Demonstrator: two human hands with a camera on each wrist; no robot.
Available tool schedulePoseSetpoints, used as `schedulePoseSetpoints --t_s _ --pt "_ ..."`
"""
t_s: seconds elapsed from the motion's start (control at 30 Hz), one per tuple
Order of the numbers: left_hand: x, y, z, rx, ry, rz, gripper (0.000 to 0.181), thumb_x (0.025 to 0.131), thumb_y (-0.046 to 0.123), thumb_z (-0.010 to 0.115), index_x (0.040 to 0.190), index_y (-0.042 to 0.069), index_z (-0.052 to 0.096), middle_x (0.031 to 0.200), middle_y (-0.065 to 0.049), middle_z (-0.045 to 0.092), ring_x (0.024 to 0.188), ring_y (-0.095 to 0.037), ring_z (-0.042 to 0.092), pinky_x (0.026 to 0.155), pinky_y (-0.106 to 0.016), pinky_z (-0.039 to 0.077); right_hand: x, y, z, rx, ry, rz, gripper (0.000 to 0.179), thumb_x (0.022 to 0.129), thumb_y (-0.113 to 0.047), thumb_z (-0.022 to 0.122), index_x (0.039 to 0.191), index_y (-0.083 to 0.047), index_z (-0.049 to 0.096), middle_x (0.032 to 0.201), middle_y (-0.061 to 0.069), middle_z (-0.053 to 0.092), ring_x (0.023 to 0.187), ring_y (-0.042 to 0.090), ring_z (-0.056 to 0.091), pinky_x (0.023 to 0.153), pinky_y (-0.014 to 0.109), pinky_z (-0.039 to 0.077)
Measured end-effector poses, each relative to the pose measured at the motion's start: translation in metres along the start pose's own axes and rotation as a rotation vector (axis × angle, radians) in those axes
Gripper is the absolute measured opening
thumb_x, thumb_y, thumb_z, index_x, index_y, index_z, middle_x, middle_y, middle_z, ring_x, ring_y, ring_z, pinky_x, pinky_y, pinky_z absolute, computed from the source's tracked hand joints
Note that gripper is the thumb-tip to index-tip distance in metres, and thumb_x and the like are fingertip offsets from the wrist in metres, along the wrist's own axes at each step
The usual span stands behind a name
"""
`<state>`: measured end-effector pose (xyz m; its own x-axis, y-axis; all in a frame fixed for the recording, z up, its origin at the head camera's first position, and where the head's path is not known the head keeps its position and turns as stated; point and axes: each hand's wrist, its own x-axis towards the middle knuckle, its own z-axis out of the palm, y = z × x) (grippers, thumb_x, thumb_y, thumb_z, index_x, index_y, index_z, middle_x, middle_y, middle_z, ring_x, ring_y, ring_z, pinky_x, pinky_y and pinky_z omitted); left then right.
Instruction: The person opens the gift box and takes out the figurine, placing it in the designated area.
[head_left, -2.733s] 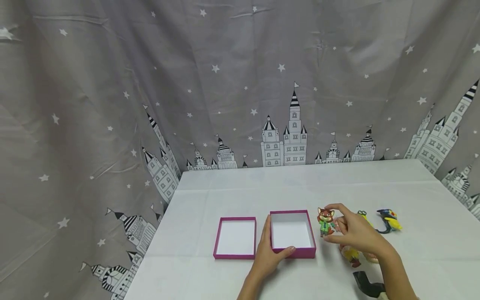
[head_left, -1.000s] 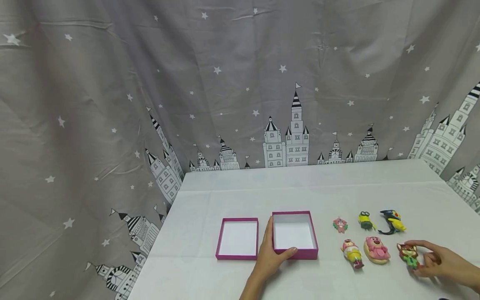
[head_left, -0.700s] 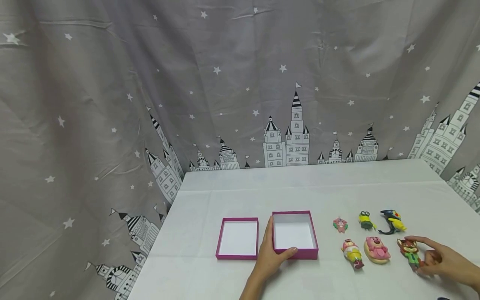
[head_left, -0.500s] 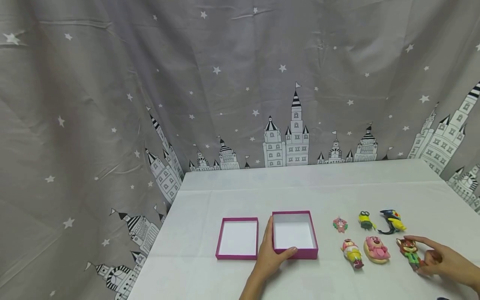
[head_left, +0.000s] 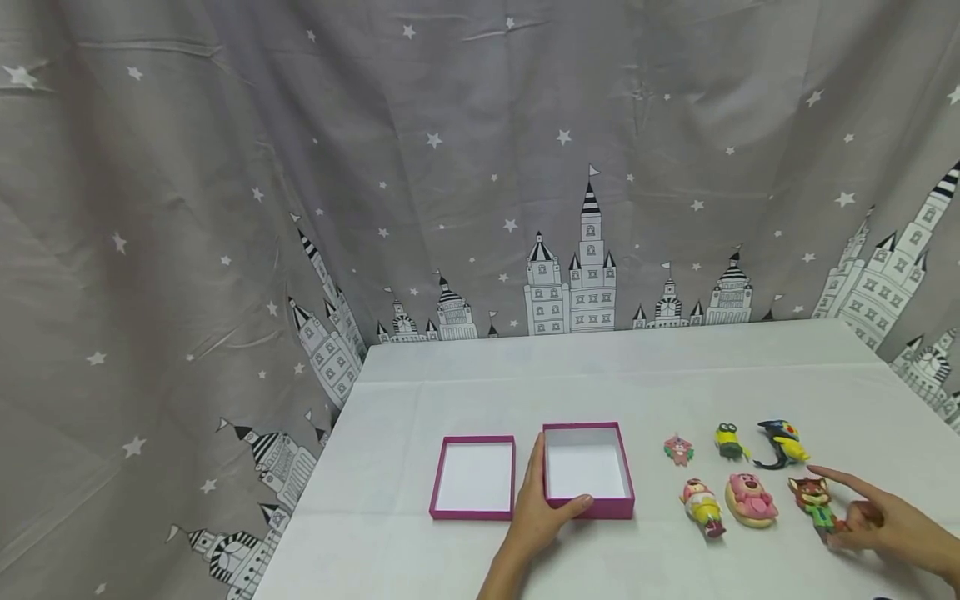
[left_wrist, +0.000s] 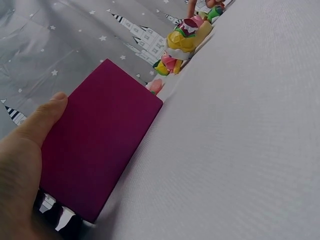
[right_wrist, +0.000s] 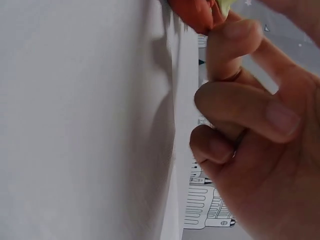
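My left hand (head_left: 536, 517) holds a magenta-edged box (head_left: 588, 508) at its near left corner, thumb along the front wall and fingers on the left side. Inside, the box is white and bare. In the left wrist view the thumb lies against the magenta wall (left_wrist: 100, 145). A fox figurine (head_left: 817, 504) in green clothes lies on the white table at the right. Beside it is my right hand (head_left: 888, 525), index finger stretched just past the fox's head and thumb near its feet. The other fingers (right_wrist: 240, 110) are curled in the right wrist view.
The shallow magenta-rimmed lid (head_left: 433, 492) lies left of the box. Right of the box lie a small pink figure (head_left: 678, 450), a yellow-green figure (head_left: 728, 442), a blue-and-yellow figure (head_left: 786, 442), a yellow-and-pink figure (head_left: 703, 507) and a pink bear (head_left: 752, 500).
My right hand has carried the fox figurine from beside the box to the right end of the toys and set it down. Its index finger has lifted off the head. The left hand has stayed put.
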<state>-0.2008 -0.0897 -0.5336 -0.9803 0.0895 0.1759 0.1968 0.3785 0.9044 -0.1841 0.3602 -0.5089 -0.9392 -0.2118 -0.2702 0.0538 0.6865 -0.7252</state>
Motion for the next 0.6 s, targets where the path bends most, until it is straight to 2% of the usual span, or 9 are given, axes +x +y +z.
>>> schedulePoseSetpoints --t_s 0.13,0.23,0.3,0.4,0.43,0.47,0.53,0.6 --pt "0.001 0.002 0.000 -0.036 -0.003 0.013 0.116 0.069 0.037 0.080 0.149 0.026 -0.004 0.153 -0.005 0.016 0.135 -0.026 0.024 0.107 -0.049 0.024 -0.003 -0.001 0.000 -0.027 0.049 -0.030 0.078 0.081 -0.026 0.070 0.104 -0.070 0.010 0.063 0.000 0.045 0.054 0.006 0.039 0.045 0.024 0.031" --pt "0.001 0.004 -0.001 -0.067 0.003 0.031 0.123 0.068 0.035 0.082 0.147 0.027 -0.012 0.153 -0.011 0.013 0.136 -0.026 0.022 0.108 -0.044 0.024 -0.006 -0.007 -0.001 -0.069 0.104 -0.031 0.074 0.083 -0.028 0.068 0.118 -0.061 0.011 0.062 0.001 0.046 0.053 0.006 0.038 0.046 0.025 0.030" --pt "-0.001 0.006 -0.002 -0.050 0.013 0.033 0.125 0.066 0.038 0.082 0.146 0.030 -0.013 0.153 -0.011 0.010 0.136 -0.027 0.020 0.107 -0.046 0.024 -0.008 -0.013 -0.002 -0.089 0.140 -0.044 0.070 0.085 -0.028 0.066 0.124 -0.054 0.014 0.061 0.000 0.046 0.053 0.006 0.037 0.046 0.025 0.028" --pt "-0.007 0.015 -0.007 0.053 0.030 0.060 0.124 0.064 0.046 0.081 0.147 0.030 -0.010 0.154 -0.005 0.004 0.137 -0.028 0.015 0.106 -0.052 0.024 -0.008 -0.026 -0.004 -0.101 0.196 -0.096 0.066 0.085 -0.024 0.066 0.138 -0.031 0.026 0.060 -0.001 0.047 0.051 0.006 0.036 0.045 0.026 0.027" --pt "-0.009 0.019 -0.009 0.093 0.033 0.077 0.124 0.064 0.048 0.080 0.148 0.029 -0.009 0.155 -0.002 0.001 0.138 -0.029 0.013 0.105 -0.055 0.024 -0.008 -0.031 -0.005 -0.100 0.211 -0.107 0.066 0.085 -0.023 0.066 0.139 -0.028 0.028 0.060 -0.001 0.047 0.051 0.007 0.036 0.045 0.026 0.027" --pt "-0.012 0.024 -0.011 0.138 0.036 0.099 0.123 0.064 0.049 0.079 0.148 0.027 -0.008 0.155 0.000 -0.002 0.138 -0.029 0.012 0.103 -0.058 0.024 -0.007 -0.037 -0.006 -0.104 0.228 -0.111 0.065 0.086 -0.023 0.066 0.140 -0.019 0.030 0.060 0.000 0.046 0.051 0.008 0.037 0.045 0.026 0.028" --pt "-0.015 0.037 -0.018 0.229 0.041 0.158 0.119 0.066 0.052 0.077 0.149 0.025 -0.005 0.154 0.001 -0.006 0.138 -0.030 0.011 0.101 -0.060 0.028 -0.005 -0.050 -0.010 -0.133 0.285 -0.122 0.061 0.086 -0.022 0.065 0.135 -0.002 0.035 0.062 0.001 0.047 0.053 0.009 0.038 0.046 0.026 0.029" --pt "-0.016 0.053 -0.029 0.317 0.064 0.229 0.113 0.069 0.053 0.075 0.149 0.024 0.001 0.154 0.000 -0.006 0.138 -0.031 0.012 0.100 -0.061 0.028 -0.002 -0.064 -0.015 -0.158 0.373 -0.136 0.056 0.088 -0.022 0.064 0.130 0.005 0.040 0.064 0.002 0.046 0.053 0.010 0.038 0.047 0.025 0.029"
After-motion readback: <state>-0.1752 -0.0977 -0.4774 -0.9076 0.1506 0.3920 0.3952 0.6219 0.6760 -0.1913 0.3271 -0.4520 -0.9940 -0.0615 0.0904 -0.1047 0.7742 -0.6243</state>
